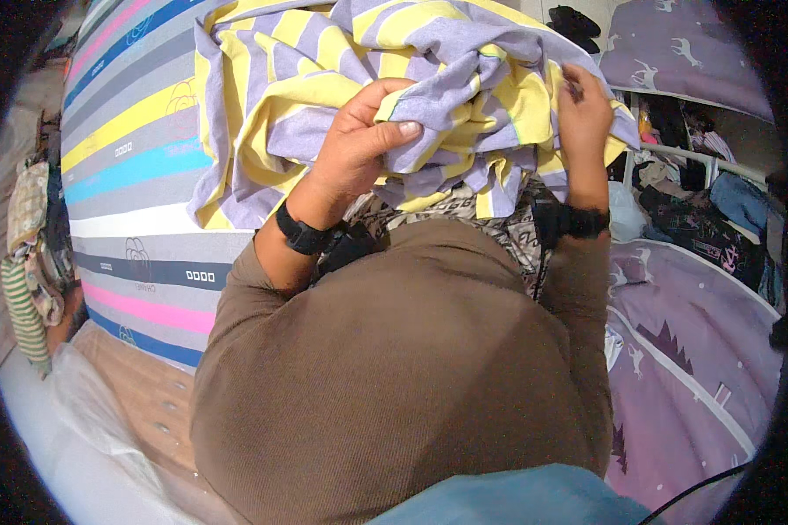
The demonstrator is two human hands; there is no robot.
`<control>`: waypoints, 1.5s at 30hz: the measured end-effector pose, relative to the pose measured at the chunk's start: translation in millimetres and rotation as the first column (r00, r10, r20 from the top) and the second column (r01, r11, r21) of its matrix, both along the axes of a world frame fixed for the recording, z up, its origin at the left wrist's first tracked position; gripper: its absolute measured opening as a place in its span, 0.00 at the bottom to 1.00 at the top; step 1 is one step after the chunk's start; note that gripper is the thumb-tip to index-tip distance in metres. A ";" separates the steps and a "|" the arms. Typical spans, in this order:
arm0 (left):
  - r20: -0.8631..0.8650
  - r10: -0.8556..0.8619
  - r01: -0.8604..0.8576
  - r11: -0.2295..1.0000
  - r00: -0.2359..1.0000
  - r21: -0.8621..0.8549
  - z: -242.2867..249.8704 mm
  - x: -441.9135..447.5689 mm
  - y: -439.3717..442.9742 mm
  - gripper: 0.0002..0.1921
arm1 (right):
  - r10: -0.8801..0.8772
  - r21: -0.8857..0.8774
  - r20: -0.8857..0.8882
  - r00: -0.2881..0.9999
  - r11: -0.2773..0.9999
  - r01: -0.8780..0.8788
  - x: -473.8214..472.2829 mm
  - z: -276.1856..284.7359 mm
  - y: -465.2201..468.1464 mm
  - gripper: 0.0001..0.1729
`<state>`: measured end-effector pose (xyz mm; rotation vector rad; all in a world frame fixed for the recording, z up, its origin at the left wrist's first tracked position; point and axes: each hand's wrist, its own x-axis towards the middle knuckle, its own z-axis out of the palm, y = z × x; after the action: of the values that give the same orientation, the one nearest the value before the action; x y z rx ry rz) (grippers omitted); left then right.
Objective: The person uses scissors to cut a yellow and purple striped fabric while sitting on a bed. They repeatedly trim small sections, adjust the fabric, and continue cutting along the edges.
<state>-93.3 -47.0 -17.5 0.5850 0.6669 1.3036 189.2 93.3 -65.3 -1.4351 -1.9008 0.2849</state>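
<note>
A crumpled cloth with yellow and lavender stripes lies bunched over the person's lap and the edge of a striped bed sheet. My left hand pinches a folded, green-stitched edge of this cloth between thumb and fingers. At the cloth's right side, my right hand is raised with its fingers curled beside the fabric; whether they hold any of it cannot be told. Both wrists wear black bands. Patterned trousers show below the cloth.
The multicoloured striped sheet spreads at the left. Garments hang at the far left. On the right stand a rack with folded clothes and a purple fabric cover with a pale zip-like strip. A black item lies at the upper right.
</note>
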 end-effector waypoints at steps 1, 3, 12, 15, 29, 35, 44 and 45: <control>-0.020 -0.020 0.020 1.000 1.000 -0.003 0.3 -1.1 0.2 0.20 | -0.041 0.147 0.173 0.984 0.989 0.015 1.5 19.3 -9.8 0.12; -0.055 -0.033 0.033 0.999 0.998 -0.005 3.4 0.3 0.2 0.20 | -0.093 0.090 -0.045 0.995 0.991 0.097 -7.6 52.8 -30.6 0.09; -0.432 0.022 0.075 0.976 0.901 0.206 14.8 15.7 -2.8 0.17 | 0.515 0.024 -0.326 0.793 0.843 -0.537 -91.2 102.6 -89.3 0.12; -0.610 0.096 0.117 0.946 0.786 0.301 16.6 14.8 -5.1 0.17 | 0.522 0.054 -0.304 0.797 0.844 -0.533 -90.2 100.6 -91.2 0.12; -0.578 0.782 0.221 0.537 0.234 0.814 49.8 15.0 -18.0 0.15 | 0.681 0.139 -0.268 0.681 0.727 -0.673 -87.9 124.2 -118.8 0.09; -0.595 0.571 -0.130 0.774 0.565 0.619 43.6 3.3 -19.9 0.04 | 0.437 -0.184 -0.434 0.788 0.813 -0.552 -84.1 118.7 -118.6 0.27; -0.268 0.382 -0.273 0.890 0.884 0.366 32.5 -0.6 -22.3 0.05 | 0.544 0.098 -0.132 0.829 0.839 -0.535 -94.0 107.1 -121.3 0.18; -0.283 0.391 -0.264 0.879 0.876 0.396 32.8 -0.8 -21.9 0.05 | 0.535 0.115 -0.109 0.838 0.844 -0.524 -94.1 108.5 -121.9 0.17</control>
<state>-94.1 -68.8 15.4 1.0492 0.8699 1.6779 95.1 -28.6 43.1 -0.7815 -2.1372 0.5464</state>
